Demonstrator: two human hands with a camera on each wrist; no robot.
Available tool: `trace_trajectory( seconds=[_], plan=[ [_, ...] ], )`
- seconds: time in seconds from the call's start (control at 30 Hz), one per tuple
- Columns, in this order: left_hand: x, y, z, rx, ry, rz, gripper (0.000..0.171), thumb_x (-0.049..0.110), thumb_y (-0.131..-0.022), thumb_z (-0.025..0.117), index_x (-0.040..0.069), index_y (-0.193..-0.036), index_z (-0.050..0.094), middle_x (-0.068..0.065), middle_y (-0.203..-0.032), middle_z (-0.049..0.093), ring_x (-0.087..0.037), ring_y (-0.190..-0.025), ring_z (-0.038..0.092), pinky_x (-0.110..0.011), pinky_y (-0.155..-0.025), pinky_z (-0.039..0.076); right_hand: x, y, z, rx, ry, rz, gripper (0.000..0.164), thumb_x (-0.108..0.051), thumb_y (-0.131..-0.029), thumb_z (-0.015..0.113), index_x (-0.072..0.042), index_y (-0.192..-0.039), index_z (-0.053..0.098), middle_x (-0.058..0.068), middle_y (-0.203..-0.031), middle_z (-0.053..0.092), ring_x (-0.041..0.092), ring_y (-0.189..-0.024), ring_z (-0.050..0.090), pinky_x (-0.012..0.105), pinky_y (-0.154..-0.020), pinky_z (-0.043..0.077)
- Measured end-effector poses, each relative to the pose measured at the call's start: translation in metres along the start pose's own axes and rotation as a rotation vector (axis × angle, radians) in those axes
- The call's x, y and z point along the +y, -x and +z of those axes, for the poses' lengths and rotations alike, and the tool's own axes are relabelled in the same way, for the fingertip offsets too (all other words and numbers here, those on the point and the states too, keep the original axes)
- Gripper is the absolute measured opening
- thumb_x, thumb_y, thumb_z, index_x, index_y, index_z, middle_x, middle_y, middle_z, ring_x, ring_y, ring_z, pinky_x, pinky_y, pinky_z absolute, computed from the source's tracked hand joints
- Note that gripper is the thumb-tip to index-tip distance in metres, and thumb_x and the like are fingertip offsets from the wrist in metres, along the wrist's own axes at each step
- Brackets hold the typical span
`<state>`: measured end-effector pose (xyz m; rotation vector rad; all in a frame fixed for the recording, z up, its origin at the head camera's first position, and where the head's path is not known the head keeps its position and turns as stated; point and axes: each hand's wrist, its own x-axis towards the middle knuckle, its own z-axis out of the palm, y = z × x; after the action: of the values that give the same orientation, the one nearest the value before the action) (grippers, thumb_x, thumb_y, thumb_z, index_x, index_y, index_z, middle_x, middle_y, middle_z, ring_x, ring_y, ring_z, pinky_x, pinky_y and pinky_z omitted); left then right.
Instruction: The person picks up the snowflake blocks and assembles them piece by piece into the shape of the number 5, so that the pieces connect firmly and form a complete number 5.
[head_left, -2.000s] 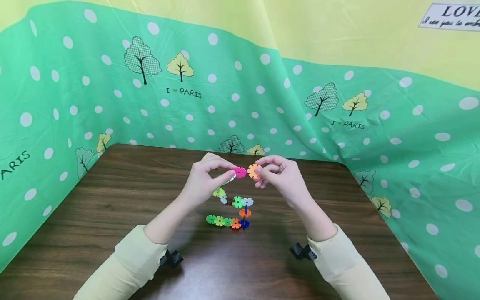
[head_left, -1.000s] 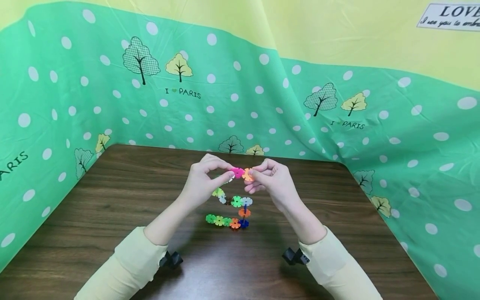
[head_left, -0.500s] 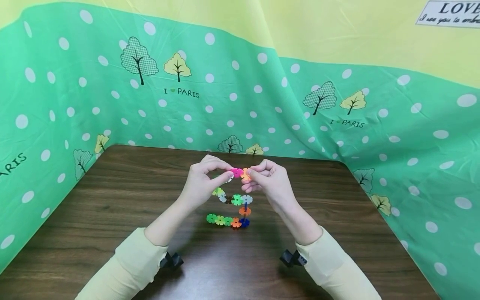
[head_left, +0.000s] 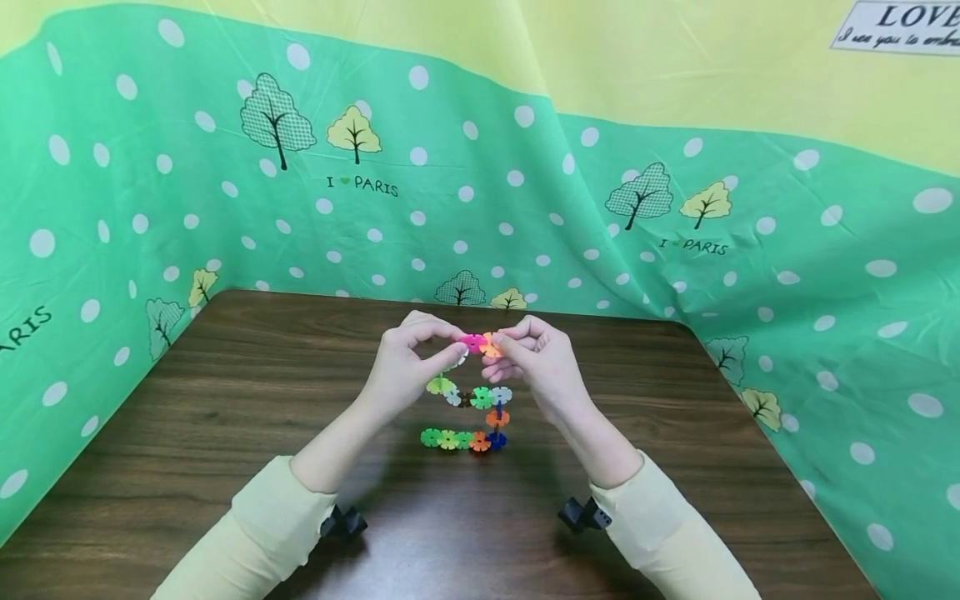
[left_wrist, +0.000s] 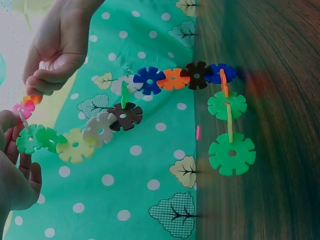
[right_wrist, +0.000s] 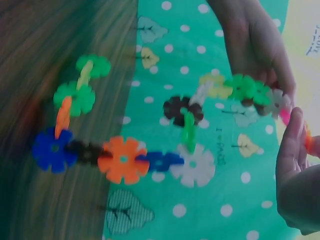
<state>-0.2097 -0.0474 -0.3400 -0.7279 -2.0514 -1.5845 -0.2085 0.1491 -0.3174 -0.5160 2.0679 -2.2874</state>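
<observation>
My left hand [head_left: 401,367] pinches a pink notched snowflake disc [head_left: 472,342] at the upper end of a chain of interlocking plastic discs. My right hand [head_left: 551,367] holds an orange snowflake disc [head_left: 491,345] between thumb and fingers, its edge meeting the pink one. Below the hands the chain hangs in bends, through a yellow disc [left_wrist: 76,145], a brown disc [left_wrist: 126,116], a white disc [right_wrist: 193,165] and a blue disc [right_wrist: 54,149]. A green disc [left_wrist: 232,154] forms its lower end. Fingers partly cover the pink and orange discs.
Under the chain lies a dark wooden table [head_left: 225,400]. A green and yellow printed cloth [head_left: 450,208] rises behind and on both sides. Black wrist cameras are strapped at the left cuff [head_left: 281,500] and right cuff [head_left: 637,508].
My right hand has moved left, bringing the orange disc from apart to against the pink disc. The left hand stays nearly in place. Lately the hanging chain has swung slightly right.
</observation>
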Motion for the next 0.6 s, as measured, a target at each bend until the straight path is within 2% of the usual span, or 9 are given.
trace_trajectory(
  seconds=[0.23, 0.33, 0.47, 0.6],
  plan=[
    [0.000, -0.001, -0.002, -0.004, -0.012, 0.003, 0.007, 0.021, -0.084, 0.073, 0.018, -0.090, 0.074, 0.007, -0.090, 0.069, -0.009, -0.094, 0.052, -0.035, -0.078, 0.042, 0.005, -0.013, -0.025, 0.003, 0.136, -0.123, 0.018, -0.015, -0.091, 0.063, 0.000, -0.101, 0.062, 0.006, -0.077, 0.070, 0.021, -0.066, 0.068, 0.037, -0.065, 0.058],
    [-0.001, -0.002, -0.003, -0.005, -0.014, -0.007, 0.006, 0.021, -0.084, 0.073, 0.019, -0.090, 0.074, 0.007, -0.090, 0.068, -0.009, -0.095, 0.052, -0.035, -0.078, 0.042, 0.009, -0.022, -0.040, 0.007, 0.249, -0.161, 0.022, -0.018, -0.090, 0.065, -0.001, -0.105, 0.063, 0.010, -0.086, 0.071, 0.021, -0.074, 0.068, 0.034, -0.071, 0.057],
    [-0.002, -0.002, -0.004, -0.007, -0.015, -0.014, 0.006, 0.020, -0.083, 0.073, 0.019, -0.089, 0.074, 0.007, -0.089, 0.068, -0.009, -0.095, 0.052, -0.033, -0.078, 0.042, 0.011, -0.031, -0.058, 0.018, 0.447, -0.167, 0.026, -0.021, -0.089, 0.067, -0.005, -0.108, 0.065, 0.016, -0.101, 0.069, 0.018, -0.088, 0.066, 0.026, -0.078, 0.054],
    [-0.003, -0.001, -0.005, -0.010, -0.016, -0.024, 0.005, 0.019, -0.083, 0.074, 0.019, -0.088, 0.074, 0.008, -0.088, 0.067, -0.008, -0.094, 0.052, -0.033, -0.078, 0.043, 0.013, -0.039, -0.071, 0.000, 0.591, -0.176, 0.029, -0.017, -0.088, 0.067, 0.000, -0.112, 0.064, 0.019, -0.107, 0.066, 0.018, -0.094, 0.061, 0.020, -0.080, 0.049]
  ],
)
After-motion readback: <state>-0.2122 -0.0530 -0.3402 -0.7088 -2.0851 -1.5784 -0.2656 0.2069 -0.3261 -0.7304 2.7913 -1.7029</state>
